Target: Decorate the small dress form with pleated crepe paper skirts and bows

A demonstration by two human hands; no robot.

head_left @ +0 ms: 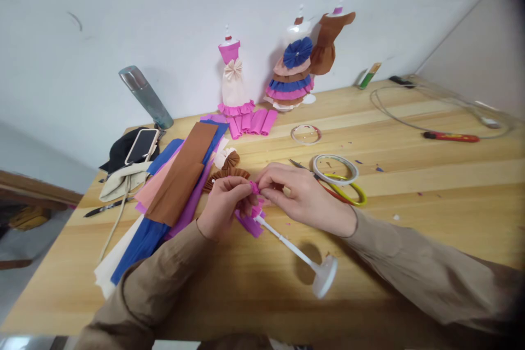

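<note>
My left hand [225, 202] and my right hand [299, 194] meet over the middle of the wooden table [410, 219]. Both pinch pink crepe paper [255, 188] wrapped on a small white doll stand [299, 254], which is tilted with its round base lifted toward me. More pink paper [250, 224] hangs beneath my left hand. Fingers of both hands are closed on the paper.
Strips of brown, blue, pink and white crepe paper [176, 186] lie to the left. Brown paper rosettes [227, 167], scissors [340, 191] and tape rolls [335, 168] sit near my hands. Three dressed mini mannequins [287, 65] stand by the wall. A phone [141, 146] rests on a bag.
</note>
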